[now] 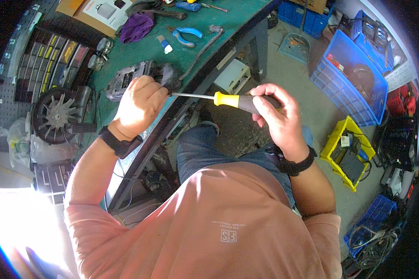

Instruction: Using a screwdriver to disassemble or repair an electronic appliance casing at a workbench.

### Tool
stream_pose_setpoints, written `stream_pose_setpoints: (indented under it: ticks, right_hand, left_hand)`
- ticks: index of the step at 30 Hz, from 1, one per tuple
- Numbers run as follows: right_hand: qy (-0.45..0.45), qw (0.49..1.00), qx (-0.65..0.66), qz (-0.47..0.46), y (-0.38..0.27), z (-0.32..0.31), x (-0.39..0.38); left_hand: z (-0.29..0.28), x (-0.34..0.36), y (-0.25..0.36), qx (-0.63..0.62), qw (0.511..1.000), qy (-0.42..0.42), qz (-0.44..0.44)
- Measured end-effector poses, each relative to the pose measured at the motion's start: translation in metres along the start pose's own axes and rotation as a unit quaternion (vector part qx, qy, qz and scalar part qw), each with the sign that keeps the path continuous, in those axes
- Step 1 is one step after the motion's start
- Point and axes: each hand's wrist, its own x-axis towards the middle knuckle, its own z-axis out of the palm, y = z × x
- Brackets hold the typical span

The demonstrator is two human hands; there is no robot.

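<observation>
My right hand is closed on a screwdriver with a black and yellow handle, held level with its steel shaft pointing left. My left hand is curled at the shaft's far end, against a black plastic part at the edge of the green workbench; its fingers hide the tip and whatever they grip. Blue-handled pliers, a bent metal tool, a small blue-and-white item and a purple cloth lie behind the part.
A black fan and organiser drawers are on the left. On the floor to the right sit blue crates, a yellow bin and cables. A dustpan and a white box are farther back.
</observation>
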Motion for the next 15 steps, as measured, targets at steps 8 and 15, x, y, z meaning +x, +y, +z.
stream_pose_setpoints:
  ticks: [8, 15]
  right_hand:
    - [0.045, 0.999, 0.004, 0.023, -0.001, -0.018, -0.01]
    - [0.044, 0.999, 0.008, 0.011, 0.004, -0.021, -0.013]
  left_hand:
    - [0.005, -0.002, 0.004, 0.023, 1.0, 0.014, -0.008]
    - [0.001, 0.001, 0.009, 0.04, 0.999, -0.007, 0.002]
